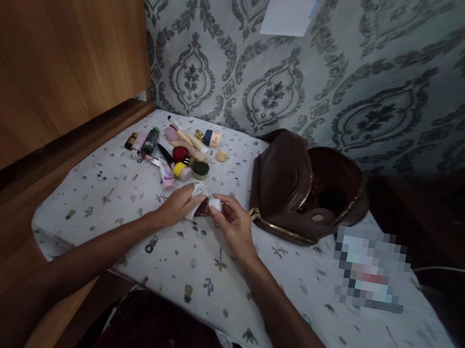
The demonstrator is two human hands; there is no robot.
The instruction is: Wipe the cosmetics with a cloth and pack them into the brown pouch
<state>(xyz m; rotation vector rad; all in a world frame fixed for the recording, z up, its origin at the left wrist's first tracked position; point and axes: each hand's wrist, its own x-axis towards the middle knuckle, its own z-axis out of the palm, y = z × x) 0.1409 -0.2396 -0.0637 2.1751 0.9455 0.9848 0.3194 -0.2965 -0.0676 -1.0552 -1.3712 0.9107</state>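
Note:
Above the cloth-covered table, both my hands meet at a small brown item, apparently a bottle point(203, 209), with a white cap-like end point(215, 203). My left hand point(175, 207) is closed on a white tissue point(197, 192) that lies against the item's left side. The fingers of my right hand point(235, 225) pinch the white end from the right. My fingers cover part of the item. Just beyond my hands lie a dark green-lidded jar point(201, 169), a yellow-capped container point(179, 171) and a pink-and-white tube point(165, 175).
More cosmetics lie farther back, including a red round case point(180, 154), a dark green bottle point(151, 140) and a blue-lidded jar point(212, 138). An unzipped brown bag point(280, 173) stands at right. Beyond it is a blurred-out item point(371, 270). A wooden cabinet point(60, 29) borders the left.

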